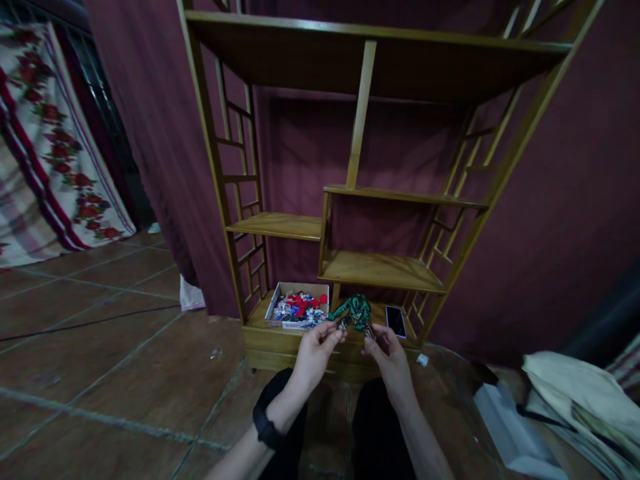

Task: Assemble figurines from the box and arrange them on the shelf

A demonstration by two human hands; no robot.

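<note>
Pinching a green figure [354, 311] between them, the left hand [315, 350] and right hand [387, 350] each close a fingertip grip on its lower limbs; such slight holds may slip, dropping it onto the bottom shelf [300, 333] just beyond.

Both hands raised together in front of the body, fingers pinched.

The left hand [315, 350] rises from the lower left, its forearm angled up and to the right, a dark band around the wrist; thumb and fingertips are drawn together at the top. The right hand [390, 357] comes up from the lower right, back of the hand toward the camera, fingers curled and pinched likewise. The two hands sit close, just apart, both knees dark below them.
</note>
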